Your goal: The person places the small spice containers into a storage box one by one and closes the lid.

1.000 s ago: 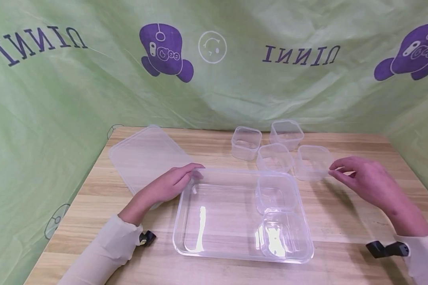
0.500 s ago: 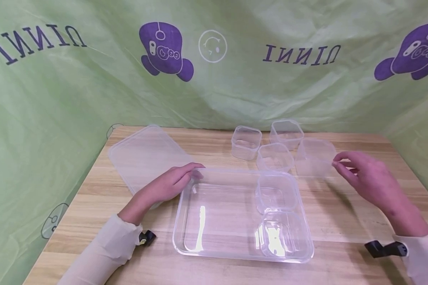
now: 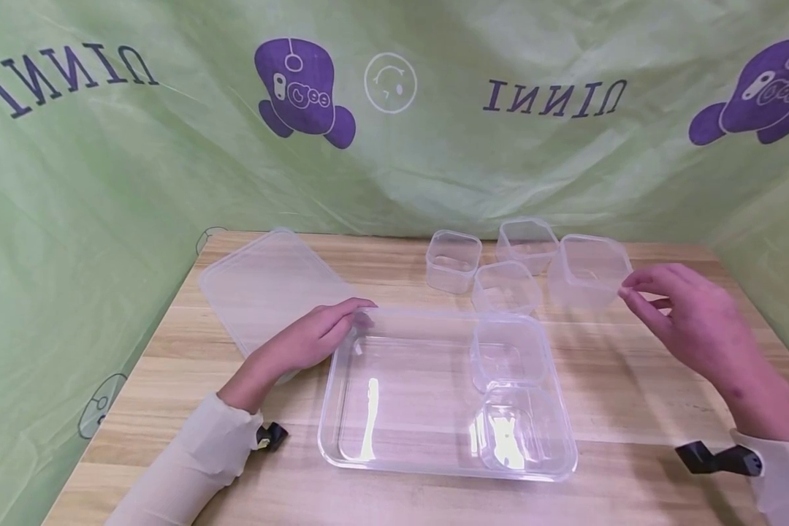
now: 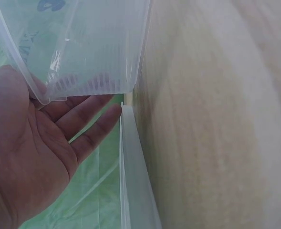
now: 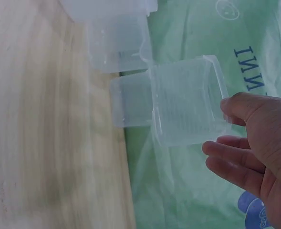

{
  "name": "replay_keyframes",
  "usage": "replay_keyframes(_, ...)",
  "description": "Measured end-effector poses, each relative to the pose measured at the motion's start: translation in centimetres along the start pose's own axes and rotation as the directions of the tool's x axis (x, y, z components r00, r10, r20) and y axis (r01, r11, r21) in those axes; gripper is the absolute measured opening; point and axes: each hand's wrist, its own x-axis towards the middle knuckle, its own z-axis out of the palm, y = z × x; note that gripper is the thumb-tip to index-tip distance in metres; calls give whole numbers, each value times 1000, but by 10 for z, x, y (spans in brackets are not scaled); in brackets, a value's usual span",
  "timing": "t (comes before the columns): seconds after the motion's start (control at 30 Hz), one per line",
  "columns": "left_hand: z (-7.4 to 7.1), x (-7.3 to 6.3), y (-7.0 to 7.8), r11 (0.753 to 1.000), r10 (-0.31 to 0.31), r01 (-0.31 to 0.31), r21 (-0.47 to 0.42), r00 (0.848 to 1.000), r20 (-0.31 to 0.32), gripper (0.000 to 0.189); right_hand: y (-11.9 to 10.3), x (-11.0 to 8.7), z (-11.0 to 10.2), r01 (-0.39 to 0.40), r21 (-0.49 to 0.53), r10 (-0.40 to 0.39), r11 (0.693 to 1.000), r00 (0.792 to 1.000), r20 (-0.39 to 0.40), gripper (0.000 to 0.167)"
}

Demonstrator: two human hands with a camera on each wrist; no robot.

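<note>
My right hand [image 3: 697, 318] pinches the rim of a small clear plastic container [image 3: 588, 274] between thumb and fingertips. In the right wrist view this container [image 5: 188, 105] hangs above the tabletop, its other fingers spread below the pinch. My left hand [image 3: 315, 336] holds the back left corner of a large clear rectangular container [image 3: 427, 475]. The left wrist view has the thumb at its rim and the fingers stretched along the outside wall. Inside, along the right side, sit two small containers, one at the back [image 3: 509, 351] and one in front [image 3: 522, 431].
Three more small containers stand behind the large one: one at left [image 3: 454, 263], one at the back [image 3: 527, 241], one nearer [image 3: 505, 292]. A translucent lid [image 3: 272, 281] lies at the back left. Green printed cloth [image 3: 394, 175] hangs around the wooden table [image 3: 151, 409].
The right hand has lifted the small container off the table and moved it up, slightly back and right. The left hand and the large container stay put.
</note>
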Motion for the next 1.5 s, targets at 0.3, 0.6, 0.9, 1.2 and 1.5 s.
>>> replay_keyframes(0.3,0,1,0,1000,1,-1,-6,1000,0,38,-11,8,-9,-61,42,63,997,997,-44,13)
replay_keyframes(0.6,0,1,0,1000,-4,4,-7,1000,4,39,-20,10,-14,-69,135,82,988,992,-92,21)
replay_keyframes(0.9,0,0,1,1000,-13,14,-22,1000,9,40,-34,12,-20,-79,202,97,976,992,-82,24)
replay_keyframes(1.2,0,-1,1,1000,-7,7,-10,1000,6,41,-57,14,-22,-32,116,41,993,997,-72,21)
replay_keyframes(1.5,0,0,1,1000,-2,3,-24,1000,5,41,-80,14,-13,168,99,-155,981,979,-130,35)
